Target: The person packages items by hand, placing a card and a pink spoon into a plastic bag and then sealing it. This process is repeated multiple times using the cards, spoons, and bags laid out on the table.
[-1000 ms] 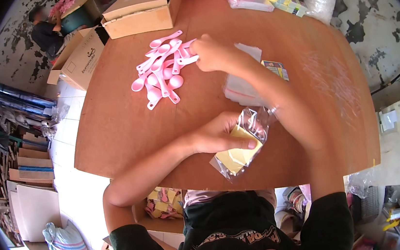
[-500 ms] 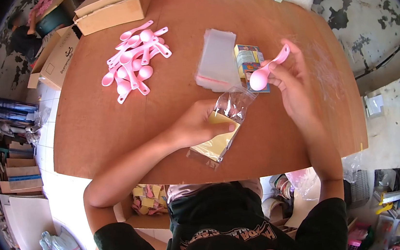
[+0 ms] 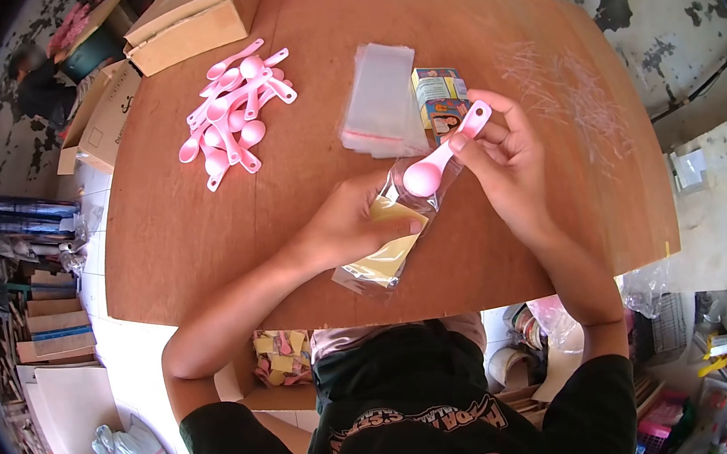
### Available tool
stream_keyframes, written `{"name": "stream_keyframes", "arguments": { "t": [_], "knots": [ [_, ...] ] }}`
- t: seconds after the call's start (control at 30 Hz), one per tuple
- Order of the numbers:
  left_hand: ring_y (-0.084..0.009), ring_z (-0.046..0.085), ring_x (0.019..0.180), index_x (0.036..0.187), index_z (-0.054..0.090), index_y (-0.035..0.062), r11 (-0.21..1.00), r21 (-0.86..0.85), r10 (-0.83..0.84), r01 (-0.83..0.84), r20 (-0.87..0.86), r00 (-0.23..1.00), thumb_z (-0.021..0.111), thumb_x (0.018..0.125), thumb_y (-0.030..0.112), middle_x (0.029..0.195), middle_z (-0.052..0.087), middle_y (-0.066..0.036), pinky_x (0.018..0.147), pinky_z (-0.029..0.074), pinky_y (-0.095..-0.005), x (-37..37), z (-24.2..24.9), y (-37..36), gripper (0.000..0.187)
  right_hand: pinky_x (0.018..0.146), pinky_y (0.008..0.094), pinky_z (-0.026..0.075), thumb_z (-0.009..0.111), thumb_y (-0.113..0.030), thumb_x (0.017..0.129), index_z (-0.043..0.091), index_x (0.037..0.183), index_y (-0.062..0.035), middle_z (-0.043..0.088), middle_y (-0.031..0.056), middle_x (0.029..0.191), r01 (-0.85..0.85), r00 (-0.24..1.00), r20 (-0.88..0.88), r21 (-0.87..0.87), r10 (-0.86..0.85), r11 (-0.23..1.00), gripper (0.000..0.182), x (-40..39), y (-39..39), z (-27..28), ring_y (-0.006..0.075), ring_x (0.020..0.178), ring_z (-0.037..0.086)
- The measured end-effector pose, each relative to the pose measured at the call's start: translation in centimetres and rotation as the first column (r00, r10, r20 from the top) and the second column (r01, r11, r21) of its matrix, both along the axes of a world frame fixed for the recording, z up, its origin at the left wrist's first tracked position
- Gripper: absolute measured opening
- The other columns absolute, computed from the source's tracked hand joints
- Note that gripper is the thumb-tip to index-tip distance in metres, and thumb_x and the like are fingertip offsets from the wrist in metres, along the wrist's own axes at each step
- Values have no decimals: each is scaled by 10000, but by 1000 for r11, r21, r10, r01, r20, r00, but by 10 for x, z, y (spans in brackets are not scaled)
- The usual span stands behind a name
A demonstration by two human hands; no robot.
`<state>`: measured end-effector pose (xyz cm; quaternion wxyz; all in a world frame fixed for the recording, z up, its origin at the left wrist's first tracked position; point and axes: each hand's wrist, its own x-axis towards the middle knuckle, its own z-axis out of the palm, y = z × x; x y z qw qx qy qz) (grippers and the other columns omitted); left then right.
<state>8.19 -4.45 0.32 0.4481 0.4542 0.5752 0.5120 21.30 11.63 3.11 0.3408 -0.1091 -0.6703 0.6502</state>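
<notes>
Right hand (image 3: pixel 507 163) pinches a pink plastic spoon (image 3: pixel 440 159) by its handle, fingers closed around the stem, with the bowl pointing toward eight o'clock and touching the mouth of a clear cellophane bag (image 3: pixel 399 232). Left hand (image 3: pixel 350 224) lies on that bag, thumb and fingers pressed shut over the yellow packet (image 3: pixel 388 251) inside it, pinning it to the round wooden table (image 3: pixel 205 235) near the six o'clock edge.

The bag's mouth looks crumpled and only partly open, so the spoon bowl may well catch on the film and push it closed rather than slide in; the left hand grips low, which leaves the opening loose. The bag's lower end overhangs the table edge and could slip off if the hold eases.

Just beyond the right hand at twelve o'clock lie a small printed box (image 3: pixel 441 99) and a stack of empty clear bags (image 3: pixel 381 101). A heap of pink spoons (image 3: pixel 231 108) sits well apart at ten o'clock.
</notes>
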Motion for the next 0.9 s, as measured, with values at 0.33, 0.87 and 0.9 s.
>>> {"name": "stream_keyframes", "arguments": {
  "t": [0.33,0.87,0.9],
  "knots": [
    [-81,576,920,1225,552,18,980,199,8,-8,0,1000,607,945,218,1009,642,-33,825,476,-265,4,0,8,348,743,221,513,659,7,868,536,1185,26,651,72,931,18,999,-35,110,-15,994,341,2,5,-3,88,835,630],
    [-48,559,845,1249,521,25,998,21,-60,59,22,998,479,1013,278,982,618,-7,733,463,-223,15,15,34,349,641,223,510,651,15,867,539,1102,18,648,75,867,81,987,-139,-16,-82,997,260,13,12,7,88,764,632],
    [-55,548,858,1262,517,9,997,37,-66,65,33,997,477,1013,295,976,620,-18,747,461,-233,14,14,35,381,641,223,510,651,15,867,539,1102,18,648,75,867,82,987,-140,-18,-84,996,260,13,12,4,88,764,632]
  ]
}}
